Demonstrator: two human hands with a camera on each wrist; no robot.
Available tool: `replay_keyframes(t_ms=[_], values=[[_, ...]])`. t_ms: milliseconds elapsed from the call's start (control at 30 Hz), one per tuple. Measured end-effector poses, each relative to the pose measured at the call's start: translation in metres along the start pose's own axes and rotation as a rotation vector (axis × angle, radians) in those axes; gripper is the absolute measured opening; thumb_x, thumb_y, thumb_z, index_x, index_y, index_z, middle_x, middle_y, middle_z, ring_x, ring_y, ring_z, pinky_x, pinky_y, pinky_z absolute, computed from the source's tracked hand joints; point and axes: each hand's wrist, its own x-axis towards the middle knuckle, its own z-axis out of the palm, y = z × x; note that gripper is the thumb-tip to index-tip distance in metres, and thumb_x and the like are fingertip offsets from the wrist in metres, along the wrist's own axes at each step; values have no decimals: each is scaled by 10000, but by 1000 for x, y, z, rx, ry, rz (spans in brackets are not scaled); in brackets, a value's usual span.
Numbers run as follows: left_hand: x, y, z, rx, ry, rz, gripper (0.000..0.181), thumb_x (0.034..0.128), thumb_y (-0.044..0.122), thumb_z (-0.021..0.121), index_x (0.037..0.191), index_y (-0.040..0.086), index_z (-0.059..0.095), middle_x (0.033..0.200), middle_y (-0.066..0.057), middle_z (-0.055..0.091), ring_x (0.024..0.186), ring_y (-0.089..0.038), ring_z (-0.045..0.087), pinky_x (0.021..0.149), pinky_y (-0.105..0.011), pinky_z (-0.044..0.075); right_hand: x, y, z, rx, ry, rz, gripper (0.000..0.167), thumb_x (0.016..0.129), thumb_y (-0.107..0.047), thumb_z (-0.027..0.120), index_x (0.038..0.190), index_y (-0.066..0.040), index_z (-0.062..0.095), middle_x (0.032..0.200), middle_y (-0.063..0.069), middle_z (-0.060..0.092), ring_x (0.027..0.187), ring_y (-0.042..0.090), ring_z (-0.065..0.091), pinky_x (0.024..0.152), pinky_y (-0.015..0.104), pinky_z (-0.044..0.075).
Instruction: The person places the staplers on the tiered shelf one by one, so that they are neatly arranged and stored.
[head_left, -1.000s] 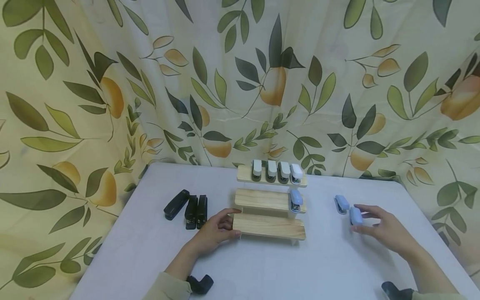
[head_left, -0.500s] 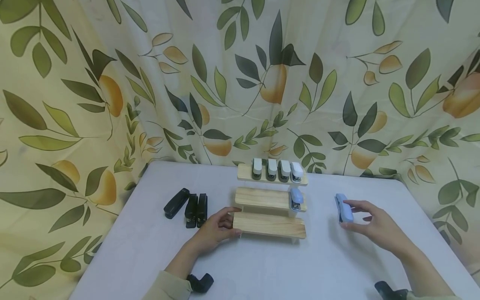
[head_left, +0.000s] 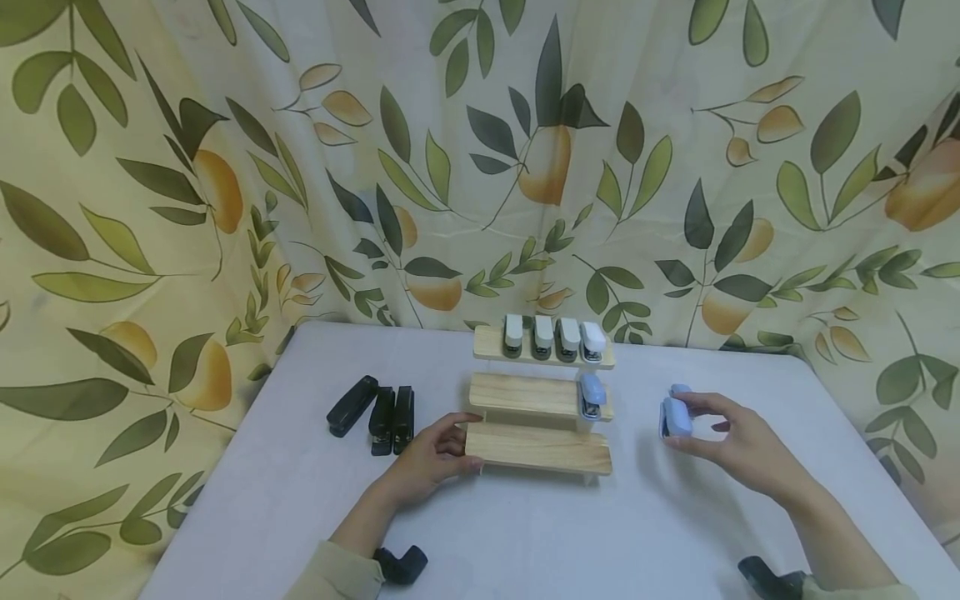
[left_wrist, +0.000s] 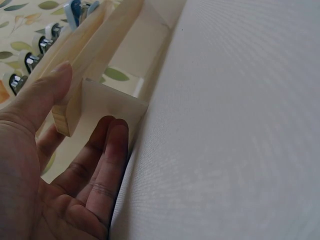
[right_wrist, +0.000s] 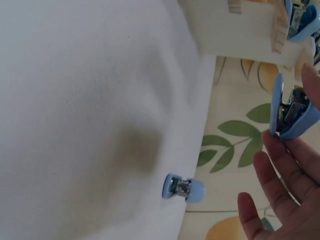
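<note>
My left hand [head_left: 431, 462] holds the left end of the stepped wooden rack's lowest shelf [head_left: 538, 448]. In the left wrist view its thumb lies on the plank and fingertips touch the white leg [left_wrist: 112, 100]. To the right of the rack, my right hand [head_left: 742, 446] pinches a small blue stapler [head_left: 677, 417] between thumb and fingers, raised above the table. Another blue stapler [right_wrist: 182, 188] stands on the tabletop; the held one partly covers it in the head view. A third blue stapler [head_left: 592, 396] sits at the right end of the middle shelf [head_left: 521, 395].
Several white staplers [head_left: 542, 337] line the top shelf [head_left: 491, 346]. Black staplers [head_left: 382, 419] lie left of the rack on the white-covered table [head_left: 525, 542]. A leaf-and-fruit patterned curtain [head_left: 480, 167] hangs behind the table.
My right hand has carried the blue stapler leftward toward the rack, passing in front of the other blue stapler. My left hand stays at the rack's end.
</note>
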Motion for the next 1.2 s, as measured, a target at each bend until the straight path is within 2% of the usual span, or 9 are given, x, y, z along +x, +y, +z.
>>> replay_keyframes(t_ms=[200, 567, 800, 1000, 1200], values=[[0, -1, 0, 0, -3, 11, 641, 891, 358, 823, 1460, 354, 528, 1184, -19, 651, 1048, -184, 684, 946, -328, 531, 2, -9, 1, 0, -18, 21, 810, 879, -453, 817, 1499, -46, 489, 1411, 263, 579, 1266, 428, 513, 962, 555, 458], [0, -1, -1, 9, -3, 16, 626, 897, 347, 819, 1452, 363, 530, 1190, -25, 654, 1045, -176, 685, 936, -307, 534, 2, -35, -3, 5, 4, -5, 753, 871, -470, 821, 1481, -137, 531, 1405, 225, 586, 1216, 423, 537, 915, 514, 463], [0, -1, 0, 1, -2, 7, 622, 894, 351, 821, 1443, 386, 530, 1193, -17, 651, 1051, -182, 682, 945, -323, 532, 2, -54, -4, 8, -4, -11, 754, 872, -493, 812, 1483, -156, 525, 1418, 209, 577, 1209, 456, 525, 871, 539, 492], [-1, 0, 0, -8, -3, 9, 628, 895, 355, 821, 1448, 390, 525, 1201, -20, 645, 1057, -186, 678, 951, -332, 530, 4, -65, -4, 14, 0, -54, 732, 879, -485, 809, 1465, -138, 542, 1452, 188, 566, 1248, 444, 518, 970, 641, 449], [0, -2, -1, -9, -5, 14, 628, 892, 349, 824, 1443, 395, 526, 1196, -24, 644, 1054, -186, 679, 946, -320, 535, 6, -73, -3, 17, -10, -75, 736, 885, -495, 798, 1460, -112, 543, 1479, 189, 552, 1318, 448, 492, 1043, 679, 399]])
